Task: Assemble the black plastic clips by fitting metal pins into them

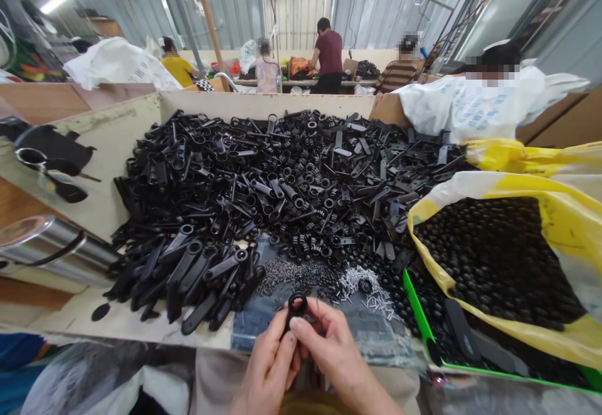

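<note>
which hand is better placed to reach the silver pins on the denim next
Probably the right. The right hand sits on the side nearer the silver pins, and the left hand is farther away. Both hands are pinching the black ring, so one must let go first.

The black ring (297, 298) is being partly hidden by the fingertips (288, 333) of the left hand (266, 365) and by the right hand (336, 355), while both wrists are being cut off by the bottom edge. Just ahead of the hands, the dark grains (296, 277) and pale pins (364, 286) are being shown too small to tell (their exact kind cannot be made out). Well right of the right hand, the yellow bag (555, 214) is being cut off by the picture's edge, as is the steel cylinder (47, 246) well left of the left hand.
</note>
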### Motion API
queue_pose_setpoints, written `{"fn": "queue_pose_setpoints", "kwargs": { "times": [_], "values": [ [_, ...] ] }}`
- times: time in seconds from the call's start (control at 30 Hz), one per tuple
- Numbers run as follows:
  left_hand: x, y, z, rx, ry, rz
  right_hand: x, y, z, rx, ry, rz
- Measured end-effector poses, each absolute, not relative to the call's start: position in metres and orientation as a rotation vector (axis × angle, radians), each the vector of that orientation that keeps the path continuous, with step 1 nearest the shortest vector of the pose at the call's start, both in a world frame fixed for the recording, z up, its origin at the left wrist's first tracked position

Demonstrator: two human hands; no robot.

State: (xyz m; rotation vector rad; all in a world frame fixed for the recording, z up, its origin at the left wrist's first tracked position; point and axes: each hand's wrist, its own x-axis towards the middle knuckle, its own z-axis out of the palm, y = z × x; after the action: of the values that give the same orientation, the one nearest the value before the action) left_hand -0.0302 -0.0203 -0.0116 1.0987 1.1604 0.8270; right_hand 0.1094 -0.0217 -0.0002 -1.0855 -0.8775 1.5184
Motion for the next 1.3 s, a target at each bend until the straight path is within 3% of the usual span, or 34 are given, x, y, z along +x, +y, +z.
{"fn": "queue_pose_setpoints", "kwargs": {
  "times": [0.17, 0.53, 0.93, 1.13, 1.3],
  "values": [
    [-0.035, -0.02, -0.011, 0.994, 1.263, 0.983, 0.115, -0.02, 0.008, -1.023, -0.912, 1.548],
    [-0.032, -0.013, -0.009, 1.123, 1.232, 0.862, 0.113, -0.016, 0.006, -1.101, -0.937, 1.476],
    [-0.063, -0.006, -0.008, 1.154, 1.158, 0.74, 0.126, -0.012, 0.019, -1.116, -1.042, 1.617],
    [-0.07, -0.019, -0.037, 1.711, 0.957, 0.703, 0.119, -0.024, 0.021, -1.022, -0.961, 1.591],
    [-0.068, -0.025, -0.052, 1.842, 1.071, 0.687, 0.114, -0.03, 0.008, -1.049, -0.894, 1.599]
  ]
}}
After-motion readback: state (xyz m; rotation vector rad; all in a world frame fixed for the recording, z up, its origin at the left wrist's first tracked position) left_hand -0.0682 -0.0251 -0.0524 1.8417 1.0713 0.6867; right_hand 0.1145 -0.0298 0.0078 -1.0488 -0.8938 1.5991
